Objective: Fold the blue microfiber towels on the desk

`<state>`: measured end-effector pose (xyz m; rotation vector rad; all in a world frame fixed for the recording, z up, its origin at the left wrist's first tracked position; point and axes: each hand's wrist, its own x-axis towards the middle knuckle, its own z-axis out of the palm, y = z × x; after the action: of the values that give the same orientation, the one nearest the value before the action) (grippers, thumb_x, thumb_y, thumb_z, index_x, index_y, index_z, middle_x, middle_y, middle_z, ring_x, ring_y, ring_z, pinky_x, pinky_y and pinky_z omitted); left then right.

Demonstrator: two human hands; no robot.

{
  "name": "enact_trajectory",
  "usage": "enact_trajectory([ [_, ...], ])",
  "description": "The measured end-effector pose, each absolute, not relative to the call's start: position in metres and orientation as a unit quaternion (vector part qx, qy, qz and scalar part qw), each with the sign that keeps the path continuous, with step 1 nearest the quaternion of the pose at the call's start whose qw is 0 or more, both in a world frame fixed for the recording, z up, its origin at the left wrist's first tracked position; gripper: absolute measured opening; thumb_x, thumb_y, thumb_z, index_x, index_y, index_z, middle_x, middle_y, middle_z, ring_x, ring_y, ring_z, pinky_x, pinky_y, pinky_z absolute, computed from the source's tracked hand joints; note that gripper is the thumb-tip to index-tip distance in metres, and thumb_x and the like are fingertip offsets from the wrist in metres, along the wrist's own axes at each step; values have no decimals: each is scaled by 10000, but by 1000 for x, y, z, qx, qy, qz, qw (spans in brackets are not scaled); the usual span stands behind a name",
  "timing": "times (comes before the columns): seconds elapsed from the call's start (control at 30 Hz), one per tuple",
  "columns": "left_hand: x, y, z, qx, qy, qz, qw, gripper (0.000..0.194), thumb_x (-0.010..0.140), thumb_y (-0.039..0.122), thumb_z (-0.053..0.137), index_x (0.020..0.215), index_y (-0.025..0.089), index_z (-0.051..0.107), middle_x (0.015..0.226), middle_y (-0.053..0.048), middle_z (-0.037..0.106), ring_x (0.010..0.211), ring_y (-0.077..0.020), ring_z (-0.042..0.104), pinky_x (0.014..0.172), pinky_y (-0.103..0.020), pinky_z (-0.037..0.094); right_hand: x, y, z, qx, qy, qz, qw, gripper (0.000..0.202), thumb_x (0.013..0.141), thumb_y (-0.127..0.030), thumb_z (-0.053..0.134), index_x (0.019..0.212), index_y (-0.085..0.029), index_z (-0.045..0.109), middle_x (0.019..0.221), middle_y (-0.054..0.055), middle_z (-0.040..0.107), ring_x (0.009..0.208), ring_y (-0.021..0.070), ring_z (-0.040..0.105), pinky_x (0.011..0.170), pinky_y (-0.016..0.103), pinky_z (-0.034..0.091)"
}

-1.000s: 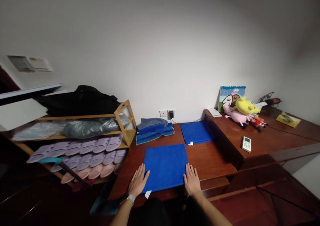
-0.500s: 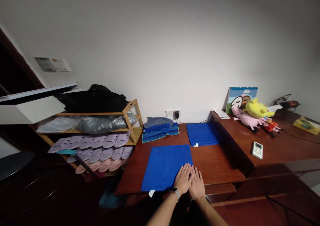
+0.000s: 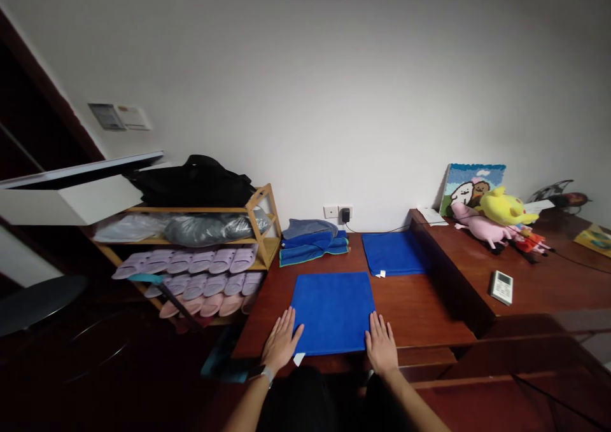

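Head view: flat square blue towel [image 3: 333, 311] between hands.

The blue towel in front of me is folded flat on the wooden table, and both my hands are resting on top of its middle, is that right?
Not quite. The blue towel does lie folded flat on the wooden table, but the head view shows the hands at its near corners, not its middle: the left hand at the left one, the right hand at the right.

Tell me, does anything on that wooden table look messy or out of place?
Only a little. The towel pile by the wall is rumpled, its layers uneven. The blue towel between the left hand and right hand lies flat and square. Nothing looks spilled or damaged.
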<state>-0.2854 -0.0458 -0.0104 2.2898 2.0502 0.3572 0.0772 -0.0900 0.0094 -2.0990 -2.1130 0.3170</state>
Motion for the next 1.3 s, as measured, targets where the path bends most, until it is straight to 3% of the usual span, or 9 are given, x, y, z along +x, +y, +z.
enact_trajectory([
  [0.33, -285, -43, -21, 744, 654, 137, 9, 774, 1025, 619, 222, 1623, 128, 213, 1683, -107, 259, 1553, -235, 263, 1280, -477, 241, 75, -41, 35, -697, -700, 134, 71, 656, 1041, -430, 118, 1636, -157, 168, 1705, -11, 143, 1582, 192, 87, 1282, 398, 71],
  [0.73, -283, -45, -6, 745, 655, 125, -14, 710, 1050, 553, 251, 1636, 173, 124, 1669, -103, 308, 1542, -233, 292, 1271, -497, 265, 75, -30, 9, -693, -703, 144, 74, 674, 1033, -452, 126, 1634, -148, 141, 1708, -13, 110, 1585, 190, 54, 1281, 403, 18],
  [0.87, -224, -38, 20, 779, 607, 154, -29, 655, 1067, 495, 226, 1639, 199, 105, 1689, -71, 269, 1560, -217, 248, 1286, -477, 234, 75, -29, 10, -693, -702, 146, 79, 671, 1035, -459, 127, 1634, -159, 140, 1709, -9, 112, 1585, 192, 53, 1280, 401, 9],
  [1.1, -62, -20, 22, 867, 473, 131, 90, 658, 1062, 521, 141, 1635, 200, 169, 1690, -62, 281, 1564, -197, 242, 1287, -444, 225, 77, -31, 7, -673, -728, 127, 48, 637, 1018, -359, 204, 1632, -199, 159, 1712, -8, 91, 1586, 211, 25, 1278, 434, 17],
  [1.2, -45, -15, 7, 861, 482, 120, 108, 678, 1053, 545, 128, 1639, 203, 141, 1691, -63, 281, 1564, -202, 244, 1286, -458, 222, 76, -30, 6, -667, -735, 112, 41, 650, 997, -334, 261, 1631, -212, 179, 1713, 1, 85, 1586, 220, 10, 1277, 445, 24],
  [1.3, -67, -12, -1, 858, 492, 109, 100, 691, 1046, 573, 153, 1638, 217, 140, 1695, -53, 267, 1570, -202, 223, 1292, -461, 204, 76, -30, 6, -677, -725, 115, 55, 635, 1024, -372, 184, 1630, -186, 179, 1708, 7, 122, 1586, 208, 44, 1280, 430, 47],
])
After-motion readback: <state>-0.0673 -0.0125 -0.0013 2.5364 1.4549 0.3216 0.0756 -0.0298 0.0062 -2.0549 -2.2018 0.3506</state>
